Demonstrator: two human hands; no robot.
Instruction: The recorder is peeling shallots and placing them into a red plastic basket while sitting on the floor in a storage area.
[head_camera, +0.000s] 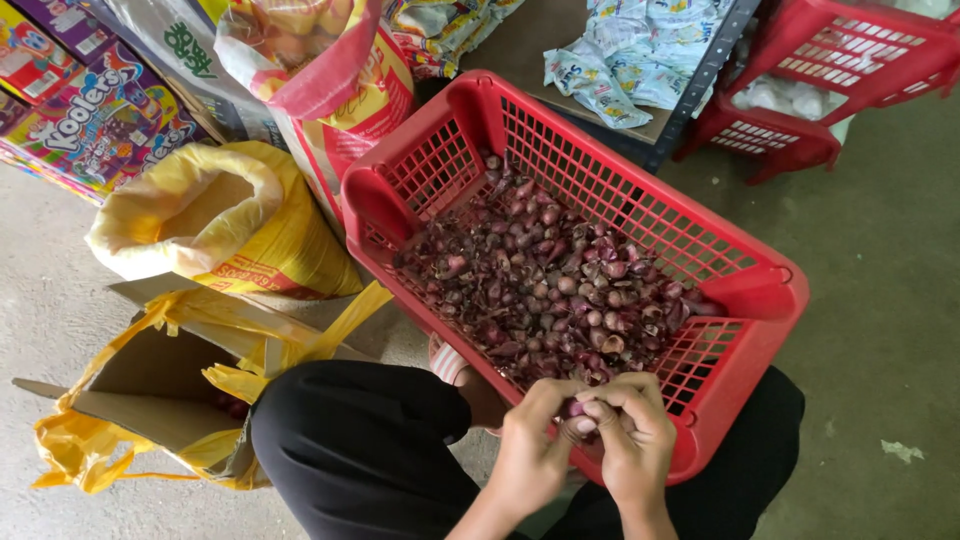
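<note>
Grey concrete floor (880, 300) fills the right and lower left of the frame, worn and stained.

Red plastic basket (600, 130), lattice walls, sits tilted across the centre, its near rim over the person's lap. Bottom covered with small purple-red shallots (555, 285) and loose dry skins.

Yellow sack (270, 250), left of centre, mouth rolled down and open, just beside the basket's left corner. Red-and-cream printed sack (340, 90) stands behind it, top centre, touching the basket's far-left rim.

Cardboard box (150, 375), lower left, lined with a yellow plastic bag (250, 330) spilling over its edges; a few dark shallot pieces show inside.

Colourful printed cartons (90, 110) stacked in the upper left corner. More red baskets (850, 60) in the upper right, one holding pale round things too small to tell. Pale blue-and-white packets (640, 50) lie on a dark shelf, top centre-right.

Person crouches at the bottom edge, black trousers (360, 440) either side of the basket.

Left hand (530, 440) and right hand (630, 435) meet at the basket's near rim, bottom centre. Fingers (610, 410) of both curl narrow around a single shallot (573, 408), pinched between the two hands, touching both. The shallot is just above the rim, near the pile.
</note>
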